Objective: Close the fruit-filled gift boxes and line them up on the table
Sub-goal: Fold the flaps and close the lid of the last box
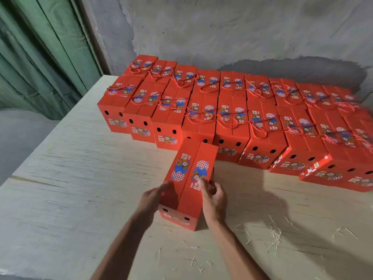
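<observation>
One gift box (pixel 188 182) sits alone on the surface (pixel 70 178), out in front of the rows of boxes (pixel 222 102), its far end close up against the front row. The left hand (pixel 153 196) is on its left side, the right hand (pixel 212 196) on its right, fingers (pixel 200 182) reaching over the top. Behind it, two rows run left to right along the wall (pixel 222 27). A curtain (pixel 40 47) hangs far left. Straw bits (pixel 276 233) lie on the surface, right of the lone box.

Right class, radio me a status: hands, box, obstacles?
Left hand and right hand grip the front box. Flaps down. Rows of closed boxes directly behind.
</observation>
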Demonstrator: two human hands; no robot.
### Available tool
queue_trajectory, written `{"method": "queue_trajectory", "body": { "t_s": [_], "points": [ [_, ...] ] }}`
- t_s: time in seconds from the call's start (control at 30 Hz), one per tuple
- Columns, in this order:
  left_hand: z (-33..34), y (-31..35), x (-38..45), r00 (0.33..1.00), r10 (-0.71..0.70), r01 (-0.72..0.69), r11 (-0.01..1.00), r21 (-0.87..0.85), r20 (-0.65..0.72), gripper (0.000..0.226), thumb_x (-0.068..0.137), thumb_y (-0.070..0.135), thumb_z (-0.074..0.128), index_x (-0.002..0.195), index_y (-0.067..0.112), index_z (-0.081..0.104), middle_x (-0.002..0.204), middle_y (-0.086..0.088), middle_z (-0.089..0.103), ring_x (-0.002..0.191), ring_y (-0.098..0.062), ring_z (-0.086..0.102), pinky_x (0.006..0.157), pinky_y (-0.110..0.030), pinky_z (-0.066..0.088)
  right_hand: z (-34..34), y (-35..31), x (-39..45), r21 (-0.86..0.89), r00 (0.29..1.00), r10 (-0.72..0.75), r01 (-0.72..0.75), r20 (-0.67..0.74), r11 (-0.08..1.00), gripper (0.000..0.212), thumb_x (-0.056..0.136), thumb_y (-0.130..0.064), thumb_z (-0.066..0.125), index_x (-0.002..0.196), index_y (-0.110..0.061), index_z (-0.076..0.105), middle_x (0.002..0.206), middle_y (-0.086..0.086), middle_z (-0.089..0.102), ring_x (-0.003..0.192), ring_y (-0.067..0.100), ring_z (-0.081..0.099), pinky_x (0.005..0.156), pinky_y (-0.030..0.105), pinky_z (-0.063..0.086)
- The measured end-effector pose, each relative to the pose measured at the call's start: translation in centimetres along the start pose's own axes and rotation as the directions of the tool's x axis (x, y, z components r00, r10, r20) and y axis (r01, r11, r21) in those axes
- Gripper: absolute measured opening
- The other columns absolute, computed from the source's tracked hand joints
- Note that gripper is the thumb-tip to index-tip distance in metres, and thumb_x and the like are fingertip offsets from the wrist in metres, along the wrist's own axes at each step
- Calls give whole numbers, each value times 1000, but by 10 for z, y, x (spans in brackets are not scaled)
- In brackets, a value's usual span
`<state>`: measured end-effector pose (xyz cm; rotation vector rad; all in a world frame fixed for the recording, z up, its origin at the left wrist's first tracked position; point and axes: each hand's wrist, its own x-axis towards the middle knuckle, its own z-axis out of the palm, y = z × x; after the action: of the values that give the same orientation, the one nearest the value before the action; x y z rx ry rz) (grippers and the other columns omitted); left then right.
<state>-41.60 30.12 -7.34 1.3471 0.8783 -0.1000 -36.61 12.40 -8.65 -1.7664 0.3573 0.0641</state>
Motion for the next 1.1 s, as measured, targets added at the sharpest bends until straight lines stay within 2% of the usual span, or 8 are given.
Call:
{"method": "queue_trajectory", "body": {
  "t_s": [0.13,0.2,0.27,0.33,0.43,0.57,0.77,1.1],
  "points": [
    [-5,29,24,966,-55,59,998,-8,253,42,88,33,77,118,3,71,113,-24,72,100,-38,73,86,-51,59,-6,-10,-3,-158,998,-58,56,-10,986,35,84,-53,78,88,-23,60,77,-11,69,67,9,65,50,23,43],
    [3,45,27,972,21,10,991,-132,236,31,88,15,76,112,-2,67,106,-16,74,88,-26,74,68,-39,60,-7,-15,0,-232,989,-145,137,-18,963,28,86,-40,80,86,-21,60,76,-9,67,70,16,63,57,31,47],
    [13,60,27,976,143,-117,981,-155,166,4,89,0,70,93,2,70,103,-5,78,97,-21,73,75,-36,55,-5,-22,-1,-273,961,-276,265,-3,925,19,87,-34,79,82,-24,64,75,-9,67,72,9,63,62,32,50],
    [25,72,20,938,322,-324,946,-6,131,18,90,-2,70,78,12,69,92,-1,78,90,-15,71,76,-30,53,2,-33,-4,-199,950,-311,310,29,930,16,90,-34,76,81,-27,65,73,-11,68,71,4,64,63,30,51],
    [37,84,-5,783,569,-619,755,218,250,6,95,5,65,91,9,68,86,-2,73,78,-8,68,68,-21,52,23,-59,-8,31,946,-297,296,127,955,8,99,-23,66,92,-19,68,79,-7,70,72,9,63,66,34,51],
    [46,102,-25,557,741,-767,286,575,375,22,106,30,50,108,18,68,103,2,67,89,-17,61,73,-35,53,47,-90,-10,354,975,-171,113,139,928,19,104,2,49,93,-9,60,84,3,61,80,15,55,73,29,46],
    [40,122,-30,462,807,-770,158,619,368,23,103,27,56,103,15,75,106,-4,67,98,-24,58,80,-43,51,53,-101,-13,403,979,-94,14,181,915,26,108,-4,40,92,-6,61,75,1,58,66,7,56,65,24,44],
    [40,106,-28,656,683,-753,562,342,321,39,109,42,36,83,22,55,66,6,61,58,-9,55,53,-24,41,45,-123,-23,299,986,-55,5,159,954,34,101,-18,53,71,-1,57,69,6,56,68,14,49,64,32,38]
  ]
}}
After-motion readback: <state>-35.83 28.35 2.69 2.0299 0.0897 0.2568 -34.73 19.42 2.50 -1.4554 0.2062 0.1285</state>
